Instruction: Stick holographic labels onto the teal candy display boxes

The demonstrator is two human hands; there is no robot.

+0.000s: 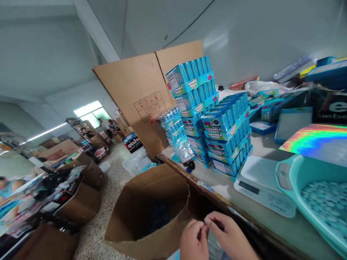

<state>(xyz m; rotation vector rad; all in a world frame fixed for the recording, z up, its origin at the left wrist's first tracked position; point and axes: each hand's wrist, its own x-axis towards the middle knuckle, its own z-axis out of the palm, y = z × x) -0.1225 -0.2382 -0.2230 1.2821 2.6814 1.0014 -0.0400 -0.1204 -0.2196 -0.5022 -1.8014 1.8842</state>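
Observation:
My left hand [193,238] and my right hand [226,231] meet at the bottom centre, fingertips pinched together. Between and below them shows a clear plastic bag [215,247], its upper edge in my fingers; most of it is hidden by the hands. Just left of the hands stands an open cardboard box [127,220] with dark contents. On the table beyond are a white kitchen scale [264,191] and a turquoise basin [295,177] of pale blue round candies [325,202].
Blue candy display boxes [227,126] stand stacked on the table [271,231], before an upright cardboard sheet [132,94]. A clear plastic wrapper [184,148] lies by the stacks. Cartons [81,202] line the speckled floor [114,173] at left; people [112,126] are far back.

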